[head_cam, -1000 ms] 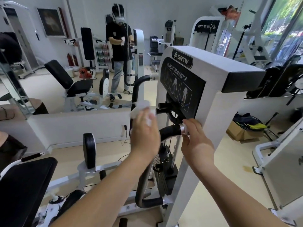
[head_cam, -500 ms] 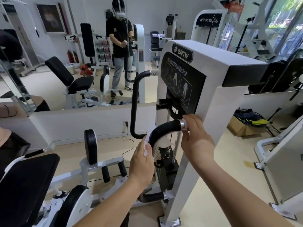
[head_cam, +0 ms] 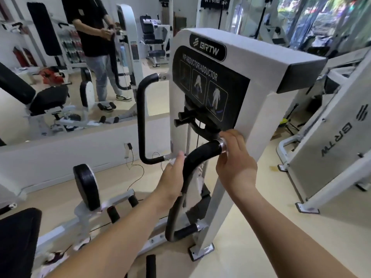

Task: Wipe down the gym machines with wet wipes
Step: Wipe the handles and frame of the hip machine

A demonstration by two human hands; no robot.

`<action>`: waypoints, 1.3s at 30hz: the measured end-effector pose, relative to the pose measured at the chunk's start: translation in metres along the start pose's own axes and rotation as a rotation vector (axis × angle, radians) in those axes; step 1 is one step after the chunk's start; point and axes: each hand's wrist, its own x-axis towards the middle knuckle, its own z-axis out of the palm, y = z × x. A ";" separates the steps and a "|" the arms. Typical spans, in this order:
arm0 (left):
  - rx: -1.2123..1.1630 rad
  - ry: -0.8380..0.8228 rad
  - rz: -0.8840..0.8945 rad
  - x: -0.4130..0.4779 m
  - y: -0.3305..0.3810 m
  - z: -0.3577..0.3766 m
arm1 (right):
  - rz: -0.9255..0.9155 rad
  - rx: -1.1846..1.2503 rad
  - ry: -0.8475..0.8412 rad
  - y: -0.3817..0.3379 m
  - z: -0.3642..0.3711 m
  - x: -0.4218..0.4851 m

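You face the white hip abductor/adductor machine [head_cam: 251, 63], its upright filling the head view from twelve to three o'clock. The near handle [head_cam: 202, 152], a black padded bar, curves down from the lower edge of the panel towards six o'clock.

Your left hand [head_cam: 170, 183] wraps round the bend of that bar, fingers curled behind it. It holds the wet wipe [head_cam: 173, 161] against the padding, and only a small white scrap of the wipe shows at the top of the hand.

Your right hand [head_cam: 235, 163], at two o'clock from the left one, pinches the chrome collar [head_cam: 222, 145] at the upper end of the bar, fingers over the top and thumb beneath.

A second black handle [head_cam: 141, 117] stands at eleven o'clock from your left hand, well apart from it. A round black roller pad [head_cam: 86, 185] sits at nine o'clock and a black seat pad [head_cam: 18, 243] at eight. The mirror [head_cam: 60, 121] at ten o'clock shows a person in a black top.
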 end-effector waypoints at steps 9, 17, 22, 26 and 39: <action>0.051 -0.412 -0.050 0.045 0.007 -0.018 | 0.065 -0.015 0.130 -0.023 0.005 -0.009; -0.071 -0.085 -0.054 0.030 -0.058 -0.014 | 0.062 -0.049 0.219 -0.028 0.012 -0.007; -0.052 -0.269 -0.027 0.033 -0.036 -0.024 | 0.060 -0.073 0.188 -0.027 0.009 -0.007; -0.116 -0.352 0.120 0.038 0.003 -0.017 | 0.051 -0.074 0.205 -0.025 0.011 -0.007; -0.084 0.116 -0.012 0.061 -0.024 -0.056 | 0.082 -0.060 0.171 -0.026 0.008 -0.008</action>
